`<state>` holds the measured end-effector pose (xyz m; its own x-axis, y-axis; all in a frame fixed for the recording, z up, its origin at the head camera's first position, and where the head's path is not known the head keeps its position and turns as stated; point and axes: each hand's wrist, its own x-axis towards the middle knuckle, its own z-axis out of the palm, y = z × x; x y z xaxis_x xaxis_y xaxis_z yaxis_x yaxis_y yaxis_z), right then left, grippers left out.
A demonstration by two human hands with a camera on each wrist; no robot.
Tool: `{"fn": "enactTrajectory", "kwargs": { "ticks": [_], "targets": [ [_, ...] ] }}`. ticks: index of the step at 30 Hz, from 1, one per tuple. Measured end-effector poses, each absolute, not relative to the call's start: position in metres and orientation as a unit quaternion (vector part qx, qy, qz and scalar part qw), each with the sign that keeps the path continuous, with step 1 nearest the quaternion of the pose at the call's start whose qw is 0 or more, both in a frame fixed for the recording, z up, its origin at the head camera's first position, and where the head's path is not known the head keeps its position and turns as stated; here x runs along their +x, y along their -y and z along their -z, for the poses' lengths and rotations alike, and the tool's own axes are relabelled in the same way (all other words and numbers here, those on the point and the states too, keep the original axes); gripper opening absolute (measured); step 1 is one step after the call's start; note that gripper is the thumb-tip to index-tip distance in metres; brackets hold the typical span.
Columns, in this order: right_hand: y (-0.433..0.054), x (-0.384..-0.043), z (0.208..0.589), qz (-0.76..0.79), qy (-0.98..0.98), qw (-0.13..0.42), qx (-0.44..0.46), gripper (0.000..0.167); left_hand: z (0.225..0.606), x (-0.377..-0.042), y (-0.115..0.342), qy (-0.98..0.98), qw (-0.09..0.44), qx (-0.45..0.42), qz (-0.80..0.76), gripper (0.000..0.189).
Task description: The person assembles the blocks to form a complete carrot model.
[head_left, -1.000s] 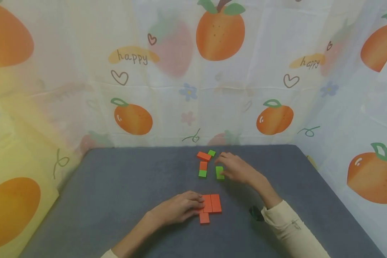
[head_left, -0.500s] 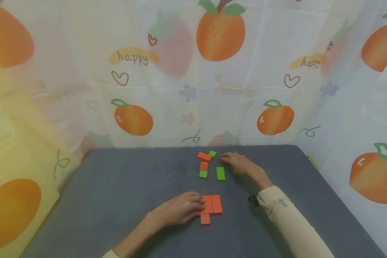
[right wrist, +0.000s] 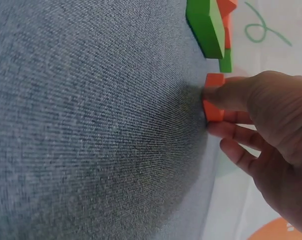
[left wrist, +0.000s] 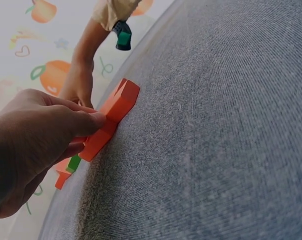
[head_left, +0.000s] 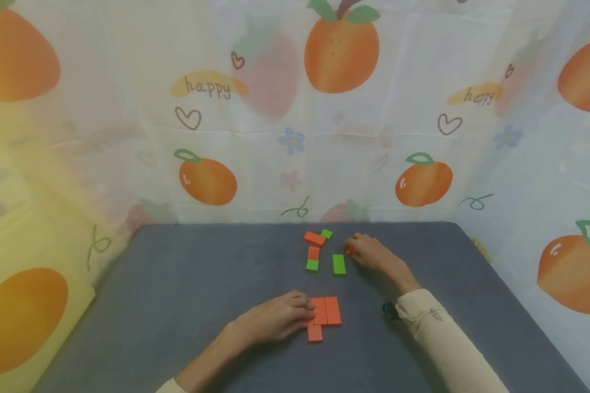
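Note:
Near the middle of the table, several orange blocks lie side by side, with a small orange square block in front. My left hand grips the left end of this group, thumb and fingers on an orange block in the left wrist view. Farther back, my right hand pinches another orange block, the thumb on its near face and fingers behind it. It sits right at the cloth. Left of that hand lies a green rectangular block.
A slanted orange block and a small green block lie toward the table's back edge. Just in front are an orange block and a green one, end to end. A fruit-print curtain hangs behind the grey table.
My right hand has drawn back from over the green block, moved right and taken hold of an orange block. The left hand has stayed at the orange group.

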<state>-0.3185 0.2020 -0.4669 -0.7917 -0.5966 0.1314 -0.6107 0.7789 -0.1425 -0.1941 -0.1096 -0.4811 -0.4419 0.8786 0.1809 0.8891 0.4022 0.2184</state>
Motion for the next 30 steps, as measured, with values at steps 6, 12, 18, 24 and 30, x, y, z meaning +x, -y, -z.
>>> {"fn": "enactTrajectory", "kwargs": {
  "ticks": [6, 12, 18, 24, 30],
  "targets": [
    [-0.203, -0.312, 0.462, -0.07, 0.95, 0.017, 0.304, 0.022, 0.483, -0.195, 0.108, 0.842, 0.01, -0.522, 0.136, 0.028],
    [-0.2, -0.291, 0.447, -0.046, 0.948, 0.023, 0.314, 0.024, 0.483, -0.195, 0.108, 0.844, 0.011, -0.519, 0.134, 0.029],
    [-0.195, -0.257, 0.434, -0.041, 0.928, 0.054, 0.367, 0.021, 0.483, -0.194, 0.108, 0.843, 0.011, -0.52, 0.137, 0.029],
    [-0.187, -0.22, 0.428, -0.089, 0.909, 0.028, 0.406, 0.022, 0.481, -0.192, 0.108, 0.841, 0.013, -0.521, 0.142, 0.029],
    [-0.175, -0.19, 0.432, -0.121, 0.876, 0.009, 0.466, 0.022, 0.479, -0.192, 0.108, 0.839, 0.024, -0.523, 0.146, 0.028]
  ]
}}
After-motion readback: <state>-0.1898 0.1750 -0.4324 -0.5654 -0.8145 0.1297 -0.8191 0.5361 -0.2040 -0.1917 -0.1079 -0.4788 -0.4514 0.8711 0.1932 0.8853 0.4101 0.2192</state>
